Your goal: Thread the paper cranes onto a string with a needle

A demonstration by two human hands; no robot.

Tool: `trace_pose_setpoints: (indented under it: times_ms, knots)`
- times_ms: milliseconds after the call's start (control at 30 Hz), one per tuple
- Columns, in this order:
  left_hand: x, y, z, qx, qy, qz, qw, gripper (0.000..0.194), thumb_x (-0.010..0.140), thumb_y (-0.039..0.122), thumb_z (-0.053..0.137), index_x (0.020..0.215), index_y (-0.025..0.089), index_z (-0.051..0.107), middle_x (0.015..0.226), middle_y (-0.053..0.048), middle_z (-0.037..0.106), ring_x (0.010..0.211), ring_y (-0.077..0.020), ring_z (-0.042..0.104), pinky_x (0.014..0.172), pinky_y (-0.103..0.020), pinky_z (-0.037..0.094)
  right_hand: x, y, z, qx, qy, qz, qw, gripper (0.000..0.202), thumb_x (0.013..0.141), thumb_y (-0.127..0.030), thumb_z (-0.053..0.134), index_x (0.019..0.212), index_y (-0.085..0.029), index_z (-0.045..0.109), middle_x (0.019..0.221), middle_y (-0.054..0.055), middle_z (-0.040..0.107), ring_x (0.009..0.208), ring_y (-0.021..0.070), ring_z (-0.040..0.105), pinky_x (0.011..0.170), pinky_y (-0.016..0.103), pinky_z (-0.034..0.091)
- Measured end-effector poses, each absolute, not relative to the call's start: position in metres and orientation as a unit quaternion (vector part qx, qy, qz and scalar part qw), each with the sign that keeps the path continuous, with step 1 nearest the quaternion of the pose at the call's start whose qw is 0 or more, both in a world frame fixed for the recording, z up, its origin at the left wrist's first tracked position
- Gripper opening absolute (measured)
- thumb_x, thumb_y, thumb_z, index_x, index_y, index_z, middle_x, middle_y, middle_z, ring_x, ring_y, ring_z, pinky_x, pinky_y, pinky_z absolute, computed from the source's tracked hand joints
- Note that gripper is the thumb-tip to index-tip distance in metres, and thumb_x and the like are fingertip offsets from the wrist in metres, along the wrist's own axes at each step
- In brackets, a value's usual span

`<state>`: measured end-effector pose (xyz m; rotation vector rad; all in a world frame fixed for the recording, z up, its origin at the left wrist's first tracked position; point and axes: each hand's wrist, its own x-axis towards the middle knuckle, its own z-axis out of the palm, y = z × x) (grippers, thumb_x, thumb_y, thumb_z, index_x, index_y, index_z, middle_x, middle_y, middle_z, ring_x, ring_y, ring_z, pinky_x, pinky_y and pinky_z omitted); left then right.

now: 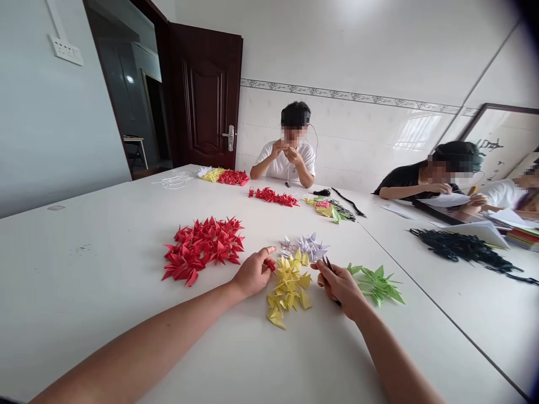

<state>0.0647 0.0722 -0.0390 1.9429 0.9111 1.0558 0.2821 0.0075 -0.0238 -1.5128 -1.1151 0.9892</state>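
My left hand [255, 272] is closed on a small red folded paper piece [270, 264], at the left edge of a pile of yellow folded paper pieces [289, 283]. Dark slender scissors or tweezers [329, 265] are gripped in my right hand [340, 286], on the other side of the yellow pile. White paper pieces [309, 247] lie just beyond, between the hands. Green ones [379, 283] rest to the right of my right hand. A large heap of red folded pieces [204, 247] lies left of my left hand.
Across the white table [105, 247], a person [290, 151] sits behind more red pieces [273, 196]. Black cords [467, 244] lie at the right, near two other people and papers. A seam crosses the tabletop at the right.
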Motion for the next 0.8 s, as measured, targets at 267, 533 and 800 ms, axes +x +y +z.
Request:
trace_pose_setpoints:
  times_ms: [267,533,800]
  knots:
    - [0.059,0.076,-0.033,0.692,0.355,0.457,0.431,0.04,0.079,0.019,0.05,0.117,0.018,0.037,0.084,-0.004,0.063,0.074,-0.0143,0.061,0.063,-0.026,0.048,0.273,0.007,-0.02,-0.635,-0.455,0.354,0.514,0.048,0.075,-0.062,0.047,0.087,-0.017,0.057,0.058,-0.005,0.046,0.041,0.0073,0.035,0.037,0.02,0.028]
    - [0.056,0.072,-0.024,0.63,0.305,0.46,0.546,0.036,0.075,0.012,0.052,0.107,0.019,0.04,0.089,-0.002,0.06,0.077,-0.0129,0.061,0.068,-0.027,0.046,0.249,0.002,-0.017,-0.63,-0.528,0.246,0.514,0.043,0.072,-0.051,0.058,0.098,-0.017,0.064,0.081,0.006,0.065,0.075,0.0211,0.057,0.066,0.03,0.045]
    - [0.057,0.074,-0.025,0.648,0.323,0.444,0.528,0.039,0.077,0.025,0.055,0.113,0.021,0.041,0.091,-0.001,0.055,0.069,-0.011,0.061,0.061,-0.024,0.046,0.245,-0.004,-0.012,-0.663,-0.571,0.141,0.463,0.035,0.071,-0.046,0.059,0.093,-0.021,0.069,0.078,0.007,0.069,0.068,0.0229,0.061,0.06,0.03,0.046]
